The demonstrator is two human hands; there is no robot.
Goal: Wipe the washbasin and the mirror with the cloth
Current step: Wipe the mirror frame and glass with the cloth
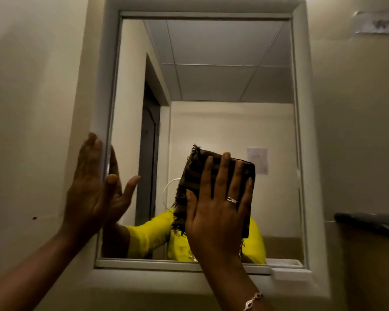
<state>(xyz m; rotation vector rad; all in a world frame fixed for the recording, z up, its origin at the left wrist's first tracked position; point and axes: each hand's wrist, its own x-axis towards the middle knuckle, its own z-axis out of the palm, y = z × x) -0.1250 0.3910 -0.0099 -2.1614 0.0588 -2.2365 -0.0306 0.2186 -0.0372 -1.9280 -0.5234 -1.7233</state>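
Right hand (216,205): spread flat, fingers (225,167) straight and pointing up, palm pressing the cloth (193,173) against the glass; nothing is curled round it.
Left hand (88,189): also spread flat, fingers straight, resting on the left side of the frame (88,86), with the thumb reaching over onto the edge of the glass; it holds nothing.
Cloth: dark brown, striped, folded into a pad with a frayed fringe down its left edge; it lies on the lower middle of the mirror (211,86), under the right hand.
Mirror: upright on the wall (32,86) in a pale, deep frame; both hands are at its lower half.
Ring (232,200): on one right finger.
Bracelet (253,300): silver links round the right wrist, near the bottom edge.
Reflection: a yellow sleeve (148,234) behind the cloth, a dark door (148,153) at left, ceiling panels above, a paper sheet (257,160) on the far wall.
Label (380,23): pale slip on the wall at top right, its writing blurred.
Ledge (368,221): dark rounded edge at right, beside the frame; what it belongs to cannot be told.
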